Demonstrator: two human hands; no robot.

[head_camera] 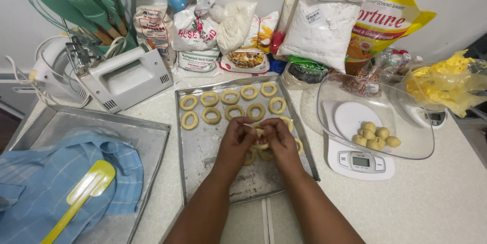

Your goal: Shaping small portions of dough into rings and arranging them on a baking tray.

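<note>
Dough ring [260, 133] pinched between fingers of left hand [237, 140] and right hand [280, 138], fingertips together on it, held just over baking tray [203, 157]. Best kept gentle, probably: light even pressure to close the loop without flattening. Finished rings [231, 106] in rows just beyond fingers, more rings under them; bowl [406, 142] of dough balls [376, 136] on kitchen scale [360, 161] right of fingers, yellow spatula [83, 190] on blue cloth [35, 188] far left on surface [436, 203].

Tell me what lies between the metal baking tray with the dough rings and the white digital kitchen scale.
In the head view, only bare speckled countertop separates the metal baking tray from the white digital kitchen scale; the clear glass bowl on the scale overhangs part of that gap.
</note>
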